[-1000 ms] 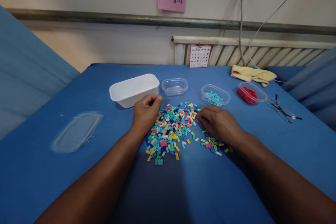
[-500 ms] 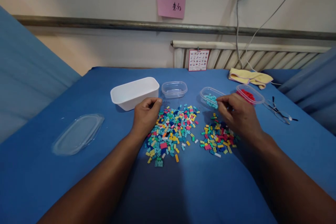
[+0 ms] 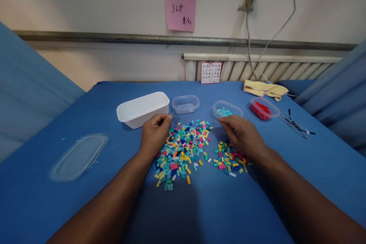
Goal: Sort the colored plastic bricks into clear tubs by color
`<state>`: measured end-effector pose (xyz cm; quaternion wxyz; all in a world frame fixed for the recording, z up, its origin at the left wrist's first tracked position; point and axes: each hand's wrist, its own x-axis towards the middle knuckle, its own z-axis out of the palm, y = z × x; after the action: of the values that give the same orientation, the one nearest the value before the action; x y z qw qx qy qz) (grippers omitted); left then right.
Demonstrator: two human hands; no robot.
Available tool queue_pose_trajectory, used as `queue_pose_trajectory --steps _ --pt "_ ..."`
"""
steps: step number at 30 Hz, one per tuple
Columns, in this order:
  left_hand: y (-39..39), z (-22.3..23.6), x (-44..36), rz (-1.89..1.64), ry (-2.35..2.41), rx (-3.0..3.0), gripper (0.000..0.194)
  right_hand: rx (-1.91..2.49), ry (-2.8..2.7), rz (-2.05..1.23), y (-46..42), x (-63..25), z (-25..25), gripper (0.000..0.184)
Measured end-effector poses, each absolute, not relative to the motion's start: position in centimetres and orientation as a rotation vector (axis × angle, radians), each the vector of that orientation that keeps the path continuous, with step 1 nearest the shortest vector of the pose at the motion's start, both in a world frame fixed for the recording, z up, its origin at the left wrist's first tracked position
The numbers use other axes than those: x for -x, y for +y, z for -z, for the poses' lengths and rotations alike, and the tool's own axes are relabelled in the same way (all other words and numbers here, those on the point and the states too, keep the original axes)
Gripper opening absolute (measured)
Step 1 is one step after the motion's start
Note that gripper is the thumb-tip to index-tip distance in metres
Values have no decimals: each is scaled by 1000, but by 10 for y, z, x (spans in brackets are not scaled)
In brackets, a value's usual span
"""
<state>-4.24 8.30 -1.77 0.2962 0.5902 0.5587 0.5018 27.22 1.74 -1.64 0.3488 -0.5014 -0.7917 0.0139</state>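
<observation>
Two heaps of small coloured toy bricks lie on the blue-covered table, a larger pile (image 3: pixel 183 148) in the middle and a smaller pile (image 3: pixel 230 158) to its right. My left hand (image 3: pixel 156 131) is closed, thumb against the fingers, at the upper left edge of the larger pile; anything inside it is hidden. Over the smaller pile hovers my right hand (image 3: pixel 241 133), its fingertips pinched together near a clear tub (image 3: pixel 227 105) of light-blue bricks. What that pinch holds, if anything, is too small to see. Another clear tub (image 3: pixel 264 107) holds red bricks.
A white oblong bin (image 3: pixel 134 120) stands behind my left hand, beside an empty clear tub (image 3: pixel 185 105). Clear lids (image 3: pixel 80 158) lie at the left. Eyeglasses (image 3: pixel 297 125) and a yellow cloth (image 3: pixel 265 89) are at the right. A radiator (image 3: pixel 234 70) runs along the wall.
My right hand has moved left and nearer the larger pile, from beside the light-blue tub to in front of it. My left hand stays in place. The whole view has shifted slightly.
</observation>
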Motion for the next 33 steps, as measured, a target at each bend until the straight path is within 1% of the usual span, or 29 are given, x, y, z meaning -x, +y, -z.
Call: queue_pose_trajectory --steps 5,8,13,15,18,21,23,26,29,33 --pt "83 20 43 -1327 1483 -1565 30 1396 -2252 -145 31 -240 36 46" --pt "82 21 43 -1321 1485 -1552 29 1391 -2301 -182 35 -236 39 51" --pt "83 24 44 -1338 1462 -1576 28 962 -2326 -303 27 -245 39 51" --pt "83 25 45 -1339 1465 -1592 27 935 -2303 -287 22 -249 40 52" --pt "81 22 46 -1342 1467 -1713 24 1061 -2278 -226 17 -253 41 46" --pt "71 15 44 -1273 1375 -2086 23 1156 -2266 -172 16 -254 40 37" --pt "60 10 39 -1145 1189 -2432 24 1154 -2276 -173 17 -254 38 31" --pt "44 5 30 -805 838 -2822 32 1126 -2319 -217 17 -254 33 25" --pt "35 3 26 -549 732 -2919 35 1106 -2393 -254 15 -258 25 21" --pt "35 1 29 -516 821 -2871 32 1127 -2486 -278 9 -268 15 21"
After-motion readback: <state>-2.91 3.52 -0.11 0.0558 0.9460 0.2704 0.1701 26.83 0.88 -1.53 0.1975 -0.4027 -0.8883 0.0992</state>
